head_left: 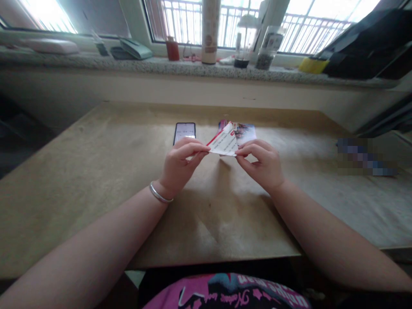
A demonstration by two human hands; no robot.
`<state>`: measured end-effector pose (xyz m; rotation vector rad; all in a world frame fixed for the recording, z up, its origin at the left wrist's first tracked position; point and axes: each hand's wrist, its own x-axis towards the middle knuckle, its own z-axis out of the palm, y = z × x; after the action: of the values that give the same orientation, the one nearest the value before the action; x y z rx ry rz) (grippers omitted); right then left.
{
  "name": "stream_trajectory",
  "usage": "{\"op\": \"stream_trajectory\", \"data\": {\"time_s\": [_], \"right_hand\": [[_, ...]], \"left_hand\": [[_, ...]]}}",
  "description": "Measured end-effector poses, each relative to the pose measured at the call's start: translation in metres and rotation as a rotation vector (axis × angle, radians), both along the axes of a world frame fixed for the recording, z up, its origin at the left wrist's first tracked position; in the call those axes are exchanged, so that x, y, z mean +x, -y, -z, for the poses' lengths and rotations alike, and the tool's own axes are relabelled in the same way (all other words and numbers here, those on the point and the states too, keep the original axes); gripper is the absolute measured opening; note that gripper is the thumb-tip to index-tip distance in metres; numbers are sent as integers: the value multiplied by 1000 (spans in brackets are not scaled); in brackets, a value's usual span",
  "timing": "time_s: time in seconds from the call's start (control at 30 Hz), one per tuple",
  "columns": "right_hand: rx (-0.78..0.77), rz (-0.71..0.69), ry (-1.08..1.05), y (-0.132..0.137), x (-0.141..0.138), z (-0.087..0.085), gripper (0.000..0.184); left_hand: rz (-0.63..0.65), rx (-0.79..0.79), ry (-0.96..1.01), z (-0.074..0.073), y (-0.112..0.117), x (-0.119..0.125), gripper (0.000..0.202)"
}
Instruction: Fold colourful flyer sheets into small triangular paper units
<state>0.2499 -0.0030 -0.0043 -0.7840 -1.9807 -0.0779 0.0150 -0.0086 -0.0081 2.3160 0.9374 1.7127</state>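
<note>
My left hand (180, 165) and my right hand (262, 163) hold a small folded white paper with a red edge and printed text (224, 143) between them, just above the beige table (96, 180). The left fingers pinch its left corner. Those of the right hand pinch its lower right edge. A silver bangle (158, 194) sits on my left wrist. Just behind the paper lies a colourful printed sheet (245, 130) flat on the table. A dark phone with a lit screen (184, 131) lies beyond my left hand.
A stone window ledge (161, 65) runs along the back with a red cup (173, 49), a tall pale bottle (210, 30), jars, a yellow object (313, 65) and a teal case (135, 48). A blurred patch (363, 156) covers part of the table's right side.
</note>
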Motion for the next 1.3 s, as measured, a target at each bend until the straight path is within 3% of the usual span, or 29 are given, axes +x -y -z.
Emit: {"op": "stream_trajectory", "data": {"time_s": [0.17, 0.3, 0.5, 0.6, 0.7, 0.87, 1.03, 1.2, 1.3], "right_hand": [[-35, 4, 55, -1, 0, 2, 7], [-190, 4, 134, -6, 0, 9, 12], [-474, 19, -149, -14, -1, 21, 12], [-512, 41, -228, -16, -1, 21, 28], [-500, 25, -162, -14, -1, 18, 44], [-416, -12, -15, -9, 1, 8, 20], [-403, -76, 3, -10, 11, 0, 4], [-468, -87, -72, -15, 23, 2, 5], [-504, -137, -84, -18, 28, 7, 8]], "left_hand": [[-1, 85, -32, -1, 1, 0, 9], [55, 74, -116, 2, -1, 0, 10], [191, -36, -316, 3, -1, 1, 17], [212, -21, -380, 2, 1, 2, 16], [244, -20, -423, 1, 2, 3, 16], [267, -94, -498, 2, 2, 4, 16], [132, -236, -617, 5, 2, 3, 51], [98, -198, -771, 7, 0, 2, 31], [69, -174, -791, 8, 1, 2, 32]]}}
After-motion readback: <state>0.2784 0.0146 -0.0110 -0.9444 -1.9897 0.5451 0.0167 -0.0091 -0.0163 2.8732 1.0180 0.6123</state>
